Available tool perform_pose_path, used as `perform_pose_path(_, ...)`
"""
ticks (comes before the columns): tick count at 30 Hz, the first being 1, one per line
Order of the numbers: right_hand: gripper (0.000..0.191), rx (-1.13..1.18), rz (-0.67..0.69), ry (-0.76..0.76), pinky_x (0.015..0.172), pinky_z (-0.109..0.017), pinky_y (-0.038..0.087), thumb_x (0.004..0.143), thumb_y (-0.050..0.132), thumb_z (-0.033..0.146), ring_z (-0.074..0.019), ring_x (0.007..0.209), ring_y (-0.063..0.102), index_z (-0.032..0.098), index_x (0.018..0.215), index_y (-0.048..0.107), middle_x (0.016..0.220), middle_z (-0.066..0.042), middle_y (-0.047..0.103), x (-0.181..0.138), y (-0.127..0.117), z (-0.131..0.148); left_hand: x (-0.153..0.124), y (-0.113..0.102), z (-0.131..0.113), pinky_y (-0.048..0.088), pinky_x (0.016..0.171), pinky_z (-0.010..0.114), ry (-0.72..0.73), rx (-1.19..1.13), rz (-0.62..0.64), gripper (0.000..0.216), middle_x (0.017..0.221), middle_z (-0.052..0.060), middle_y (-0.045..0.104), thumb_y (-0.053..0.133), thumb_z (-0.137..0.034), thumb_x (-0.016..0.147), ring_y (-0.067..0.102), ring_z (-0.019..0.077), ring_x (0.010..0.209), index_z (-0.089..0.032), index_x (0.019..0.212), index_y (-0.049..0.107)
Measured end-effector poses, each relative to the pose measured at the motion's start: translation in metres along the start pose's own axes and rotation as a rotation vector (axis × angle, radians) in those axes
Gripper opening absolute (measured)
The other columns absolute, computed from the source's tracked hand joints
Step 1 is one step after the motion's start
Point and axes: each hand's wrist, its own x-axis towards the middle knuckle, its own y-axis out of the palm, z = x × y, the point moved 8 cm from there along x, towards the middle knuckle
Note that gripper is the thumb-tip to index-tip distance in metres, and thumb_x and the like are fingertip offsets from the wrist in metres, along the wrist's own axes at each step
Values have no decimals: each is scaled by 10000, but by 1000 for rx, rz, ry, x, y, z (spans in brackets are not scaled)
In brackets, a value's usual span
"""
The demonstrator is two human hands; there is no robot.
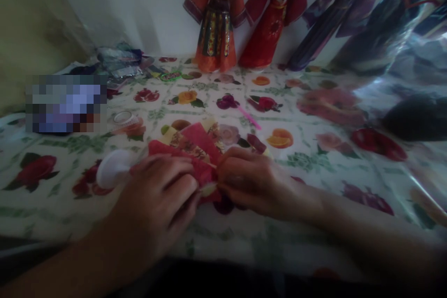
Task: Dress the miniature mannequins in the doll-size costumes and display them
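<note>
Between my hands lies a small red doll dress (200,142) with cream patterned trim, low over the table. My left hand (159,186) is closed on its left part, fingers curled over the red cloth. My right hand (247,177) pinches the dress at its right side, with a thin light strip showing beside the fingertips. A white round stand base (115,169) sticks out to the left of the dress, by my left knuckles. The fingertips of both hands are partly hidden.
A fruit-patterned tablecloth (209,102) covers the table. Along the wall stand an orange doll robe (218,23), a red doll gown (268,32) and a purple one (335,18). A pink stick (249,118), a tape roll (123,118) and plastic packets (120,60) lie about.
</note>
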Motion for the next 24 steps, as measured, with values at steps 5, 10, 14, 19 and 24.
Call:
perform_pose_path(5,86,23,24,16,722,-237,492,869,619,71,-121,816,570,152,842,615,924,-39,573,-1,2,-2,1,2,-12,455,892,472,72,-51,22,101,1024,55,690,559,-139,902,626,260,994,-187,939,640)
perform_pose_path(10,114,38,24,-10,709,-210,470,853,632,50,-99,789,555,153,818,598,886,-15,565,-2,3,0,1,5,-10,463,898,444,41,-114,46,121,955,45,702,535,-135,914,642,238,939,-185,901,645)
perform_pose_path(14,110,43,5,5,696,-208,472,853,646,63,-89,753,557,157,814,602,877,-8,576,-1,4,0,-1,5,-4,503,831,380,-19,-168,39,93,921,40,685,553,-143,902,639,213,910,-192,884,630)
perform_pose_path(19,89,52,-18,70,649,-196,452,846,634,58,-85,722,574,146,843,626,820,0,616,-1,4,-4,-5,9,6,511,688,309,-125,-256,45,84,882,24,656,571,-138,886,628,169,814,-206,842,589)
perform_pose_path(24,66,89,-16,132,637,-188,440,835,647,78,-69,681,571,140,838,624,797,9,616,0,5,-10,-6,11,6,501,649,287,-129,-259,23,102,867,26,630,564,-115,873,610,146,763,-203,821,559)
